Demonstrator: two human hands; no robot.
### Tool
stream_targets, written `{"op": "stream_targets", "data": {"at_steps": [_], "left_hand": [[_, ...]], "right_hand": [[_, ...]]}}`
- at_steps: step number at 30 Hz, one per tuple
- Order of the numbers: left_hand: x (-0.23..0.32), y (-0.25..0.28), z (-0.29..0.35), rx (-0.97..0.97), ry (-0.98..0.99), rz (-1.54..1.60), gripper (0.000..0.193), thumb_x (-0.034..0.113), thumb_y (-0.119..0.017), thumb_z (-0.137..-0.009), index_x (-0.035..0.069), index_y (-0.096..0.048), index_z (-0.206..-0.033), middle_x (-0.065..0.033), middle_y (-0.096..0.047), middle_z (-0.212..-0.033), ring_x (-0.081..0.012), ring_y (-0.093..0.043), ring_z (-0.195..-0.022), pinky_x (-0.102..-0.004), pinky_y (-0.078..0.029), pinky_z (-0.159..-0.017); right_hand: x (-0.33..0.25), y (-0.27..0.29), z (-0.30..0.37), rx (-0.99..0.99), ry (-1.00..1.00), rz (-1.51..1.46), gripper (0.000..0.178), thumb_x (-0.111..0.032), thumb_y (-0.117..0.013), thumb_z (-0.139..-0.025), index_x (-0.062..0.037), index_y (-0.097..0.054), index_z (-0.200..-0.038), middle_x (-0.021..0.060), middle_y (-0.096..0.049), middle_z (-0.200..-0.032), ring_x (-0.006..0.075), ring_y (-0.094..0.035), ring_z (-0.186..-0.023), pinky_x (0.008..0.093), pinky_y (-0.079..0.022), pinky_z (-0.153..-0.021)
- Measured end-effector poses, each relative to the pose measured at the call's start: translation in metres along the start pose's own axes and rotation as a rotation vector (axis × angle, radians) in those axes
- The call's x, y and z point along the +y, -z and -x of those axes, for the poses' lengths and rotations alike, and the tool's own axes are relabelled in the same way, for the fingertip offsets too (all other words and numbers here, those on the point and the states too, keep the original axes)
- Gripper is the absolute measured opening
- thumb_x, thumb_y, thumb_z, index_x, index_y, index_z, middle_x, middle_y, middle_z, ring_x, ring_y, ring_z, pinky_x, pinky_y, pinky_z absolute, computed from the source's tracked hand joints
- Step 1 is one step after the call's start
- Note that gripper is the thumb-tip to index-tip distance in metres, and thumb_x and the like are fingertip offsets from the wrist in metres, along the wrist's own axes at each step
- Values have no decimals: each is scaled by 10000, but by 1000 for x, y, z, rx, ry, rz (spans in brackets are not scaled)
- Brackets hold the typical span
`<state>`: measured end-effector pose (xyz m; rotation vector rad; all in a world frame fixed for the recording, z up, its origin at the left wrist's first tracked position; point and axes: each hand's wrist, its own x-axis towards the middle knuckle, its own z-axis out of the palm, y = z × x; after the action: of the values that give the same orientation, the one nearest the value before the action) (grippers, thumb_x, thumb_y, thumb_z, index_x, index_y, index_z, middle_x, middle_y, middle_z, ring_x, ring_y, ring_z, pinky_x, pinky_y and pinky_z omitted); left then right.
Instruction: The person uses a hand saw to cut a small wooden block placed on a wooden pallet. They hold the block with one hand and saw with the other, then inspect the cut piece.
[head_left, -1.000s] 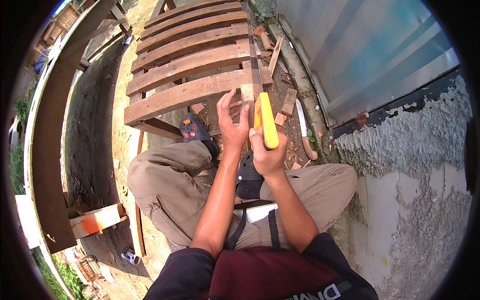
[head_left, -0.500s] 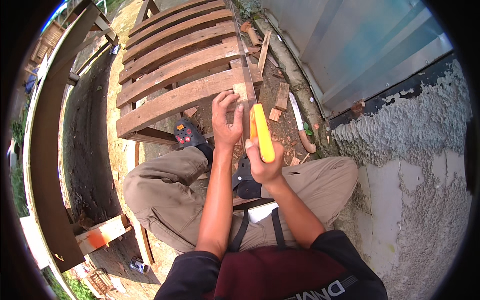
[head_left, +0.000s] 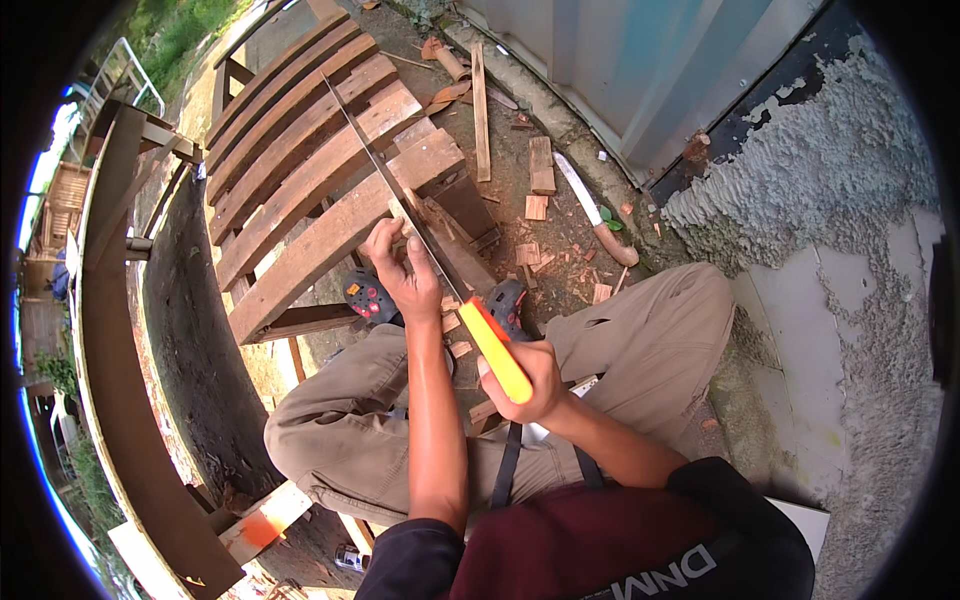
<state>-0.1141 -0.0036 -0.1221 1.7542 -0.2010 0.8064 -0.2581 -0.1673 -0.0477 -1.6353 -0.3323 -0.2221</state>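
Right hand (head_left: pixel 525 380) has a proper fist round the grip of a yellow-handled saw (head_left: pixel 491 345), and the blade runs away up and to the left, out over a slatted wooden bench (head_left: pixel 335 240). Left hand (head_left: pixel 408 278) is up by the near corner of the bench, fingers curled and thumb up, holding a small pale wood block (head_left: pixel 396 208) by its near end — can't tell how hard it's squeezing. The block is right at the edge of the end slat, with the saw blade just beside it and passing really near the left thumb.

The person is sitting with knees spread, brown trousers (head_left: pixel 640 345), dark clogs (head_left: pixel 370 296) on the feet, one of them with colourful bits stuck on.

Ground to the right of the bench is pretty messy: a big knife (head_left: pixel 592 207) with a wooden handle, a green leaf (head_left: pixel 609 220) touching it, a couple of wood offcuts (head_left: pixel 541 166), a long thin stick (head_left: pixel 481 115) and loads of chips. Past that there's a metal sheet (head_left: pixel 620 70) and a rough grey wall (head_left: pixel 790 170). Over on the left — a long dark board (head_left: pixel 150 420) and, low down, a can (head_left: pixel 350 558).
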Motion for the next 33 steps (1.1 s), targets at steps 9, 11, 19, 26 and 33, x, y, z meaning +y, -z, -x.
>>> {"op": "stream_targets", "data": {"at_steps": [9,11,19,26,33], "left_hand": [[3,-7,-3,24,-100,-119,344,211,-610,-1023,45,-538,-1316,-125,-550,-1271,-242,-556,-1093,-352,-464,-946],[10,-7,-1,44,-34,-115,331,189,-593,-1028,46,-541,-1321,-145,-551,-1278,-247,-543,-1118,-358,-463,-950],[41,-22,5,87,49,-286,619,233,-779,-919,38,-477,-1423,-148,-521,-1322,-256,-532,-1175,-388,-442,-999],[48,-35,6,214,222,-334,616,221,-872,-807,2,-517,-1260,-156,-624,-1100,-285,-629,-1022,-414,-494,-929],[59,-36,3,238,192,-366,580,211,-857,-802,-13,-539,-1232,-177,-619,-1139,-320,-630,-1043,-415,-489,-944]], "right_hand": [[-1,-11,-24,102,222,-68,136,-53,-735,-799,24,-651,-873,155,-658,-717,352,-678,-626,409,-530,-588],[-5,2,5,107,297,-10,111,-38,-724,-822,32,-655,-875,138,-645,-702,330,-661,-586,395,-519,-557],[9,72,45,154,-9,155,144,-101,-738,-897,-8,-631,-872,87,-649,-693,231,-657,-585,342,-521,-563],[71,82,78,234,-31,252,139,-129,-730,-926,-11,-656,-921,79,-642,-689,213,-644,-585,335,-505,-578],[81,76,72,274,-120,202,156,-148,-726,-947,-15,-659,-898,56,-616,-683,147,-591,-597,323,-483,-582]]}}
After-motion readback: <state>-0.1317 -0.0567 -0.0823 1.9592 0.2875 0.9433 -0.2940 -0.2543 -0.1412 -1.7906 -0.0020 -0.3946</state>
